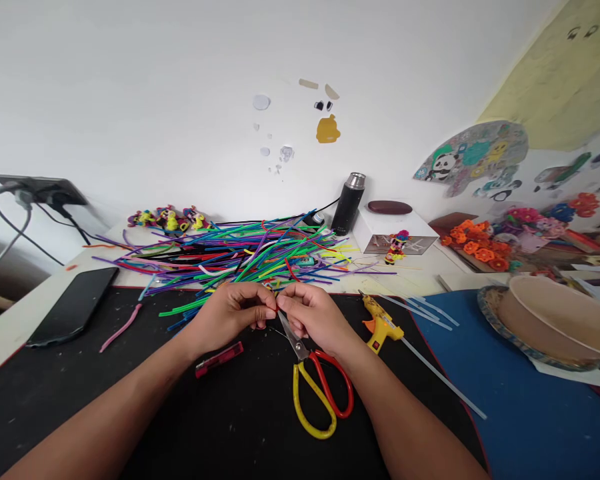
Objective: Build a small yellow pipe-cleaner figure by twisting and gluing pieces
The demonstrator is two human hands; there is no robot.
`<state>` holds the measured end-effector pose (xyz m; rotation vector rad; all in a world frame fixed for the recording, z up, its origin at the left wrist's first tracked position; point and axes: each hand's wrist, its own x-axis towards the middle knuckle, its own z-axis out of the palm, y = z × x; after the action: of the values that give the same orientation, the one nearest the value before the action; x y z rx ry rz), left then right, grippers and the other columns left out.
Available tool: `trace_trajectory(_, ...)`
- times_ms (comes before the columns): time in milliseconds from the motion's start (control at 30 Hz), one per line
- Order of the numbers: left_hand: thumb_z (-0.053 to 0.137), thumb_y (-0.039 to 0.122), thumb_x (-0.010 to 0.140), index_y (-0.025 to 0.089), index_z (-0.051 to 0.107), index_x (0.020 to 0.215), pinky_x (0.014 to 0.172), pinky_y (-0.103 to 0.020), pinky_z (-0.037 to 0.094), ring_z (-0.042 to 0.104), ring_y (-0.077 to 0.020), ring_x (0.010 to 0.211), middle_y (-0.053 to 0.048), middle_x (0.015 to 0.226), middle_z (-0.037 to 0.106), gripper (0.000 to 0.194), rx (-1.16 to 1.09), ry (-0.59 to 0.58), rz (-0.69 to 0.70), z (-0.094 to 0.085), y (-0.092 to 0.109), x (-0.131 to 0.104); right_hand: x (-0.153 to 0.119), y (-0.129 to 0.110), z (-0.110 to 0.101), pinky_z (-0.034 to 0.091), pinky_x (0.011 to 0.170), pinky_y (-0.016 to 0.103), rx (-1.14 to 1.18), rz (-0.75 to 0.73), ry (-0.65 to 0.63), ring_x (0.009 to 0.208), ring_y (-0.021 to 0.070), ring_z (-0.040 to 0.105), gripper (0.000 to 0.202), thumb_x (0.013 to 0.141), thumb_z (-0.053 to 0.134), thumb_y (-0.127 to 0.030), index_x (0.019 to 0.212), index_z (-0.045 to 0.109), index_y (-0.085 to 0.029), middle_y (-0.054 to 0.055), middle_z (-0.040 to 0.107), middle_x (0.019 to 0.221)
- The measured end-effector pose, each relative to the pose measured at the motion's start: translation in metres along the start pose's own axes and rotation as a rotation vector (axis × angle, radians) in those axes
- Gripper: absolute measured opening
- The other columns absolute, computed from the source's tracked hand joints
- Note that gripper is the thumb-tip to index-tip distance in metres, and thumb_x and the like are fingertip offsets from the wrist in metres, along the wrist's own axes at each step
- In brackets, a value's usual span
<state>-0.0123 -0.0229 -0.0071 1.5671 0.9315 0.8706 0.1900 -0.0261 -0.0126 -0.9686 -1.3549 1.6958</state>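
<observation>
The likeliest trouble, as I judge it, is the small red piece [277, 309] slipping, since so little of it shows between the crowded fingertips and a slight loosening of either pinch could drop it onto the black mat [205, 427]. The metal scissors [301, 351] could also nick a finger: their blades run up beside the right hand [316, 312] with the tips close to the pinch, so a careless dip might meet an edge. The yellow glue gun [381, 325] sits just beside the right forearm, where an outward swing could knock it; whether it is hot, I cannot tell. The red piece lies right at the fingertips, between the left hand [241, 308] and the right. Each hand has thumb and forefinger brought together on it, the other fingers curled; how firmly they grip cannot be told. Beyond them spreads a heap of coloured pipe cleaners [260, 257].
</observation>
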Motion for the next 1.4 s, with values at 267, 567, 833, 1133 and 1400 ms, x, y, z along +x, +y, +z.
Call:
trace_trajectory(267, 0.084, 0.04, 0.084, 0.016, 0.073, 0.101, 0.058, -0.025, 0.055, 0.065, -0.0139, 0.06, -0.001, 0.073, 0.072, 0.031, -0.111, 0.038, -0.038, -0.0005, -0.0009, 0.0017, 0.0026, 0.0026, -0.0013, 0.028, 0.038, 0.02, 0.062, -0.029, 0.093, 0.038, 0.0074, 0.039, 0.033, 0.085, 0.073, -0.051, 0.088, 0.062, -0.02, -0.012, 0.046, 0.049)
trace_trajectory(567, 0.083, 0.047, 0.084, 0.015, 0.073, 0.095, 0.057, -0.024, 0.054, 0.064, -0.0132, 0.06, 0.0, 0.071, 0.071, 0.035, -0.083, 0.026, -0.089, 0.0018, -0.0017, 0.0029, 0.0049, 0.0061, 0.0001, 0.029, 0.037, 0.02, 0.009, -0.1, 0.15, 0.038, 0.0072, 0.041, 0.032, 0.086, 0.071, -0.05, 0.086, 0.062, -0.02, -0.011, 0.047, 0.051)
trace_trajectory(833, 0.081, 0.054, 0.085, 0.017, 0.071, 0.087, 0.054, -0.023, 0.051, 0.064, -0.0132, 0.057, 0.0, 0.07, 0.07, 0.038, -0.085, 0.071, -0.082, 0.0024, 0.0033, 0.0044, 0.0025, 0.0047, 0.0031, 0.032, 0.04, 0.021, -0.07, -0.105, 0.149, 0.039, 0.0076, 0.043, 0.027, 0.09, 0.067, -0.047, 0.088, 0.061, -0.021, -0.01, 0.049, 0.055)
trace_trajectory(1133, 0.078, 0.052, 0.09, 0.018, 0.071, 0.083, 0.052, -0.022, 0.049, 0.064, -0.0123, 0.055, 0.0, 0.067, 0.069, 0.036, -0.163, 0.088, -0.092, -0.0019, -0.0021, 0.0054, 0.0007, 0.0066, 0.0069, 0.033, 0.041, 0.02, -0.134, -0.091, 0.101, 0.04, 0.0076, 0.043, 0.018, 0.094, 0.064, -0.038, 0.089, 0.062, -0.02, -0.009, 0.053, 0.056)
trace_trajectory(1400, 0.079, 0.053, 0.088, 0.017, 0.071, 0.083, 0.051, -0.021, 0.049, 0.065, -0.0125, 0.057, 0.0, 0.071, 0.07, 0.038, -0.154, 0.082, -0.09, 0.0019, -0.0003, 0.0055, 0.0017, 0.0066, 0.0057, 0.034, 0.04, 0.021, -0.128, -0.102, 0.113, 0.041, 0.0084, 0.045, 0.017, 0.094, 0.064, -0.038, 0.096, 0.063, -0.02, -0.007, 0.056, 0.061)
